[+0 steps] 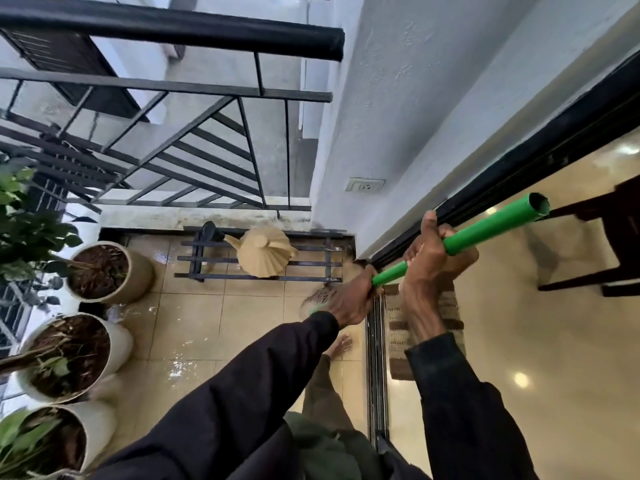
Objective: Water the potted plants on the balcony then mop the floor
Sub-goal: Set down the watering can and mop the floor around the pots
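Entry: floor mopping, balcony

Stage: watering looks finished, by my reckoning. The watering can (pixel 263 252) is parked on the black rack (pixel 311 264) beyond both grips, and the soil is dark in the three pots (pixel 142 271) off to their left. The tiles (pixel 194 327) below the grips shine wet. Mopping is in hand; how much floor is left cannot be told

Mop handle (pixel 485 230): green, slanting from above the right grip down through the left grip to the mop head (pixel 317 297), which is blurred, low on the tiles just past the left grip, near the door track (pixel 375 341)

Right grip (pixel 433 265): upper one, fingers wrapped fully round the handle, forearm rising from below

Left grip (pixel 349 301): lower one, just beside the right, fingers closed round the handle, dark-sleeved arm reaching forward
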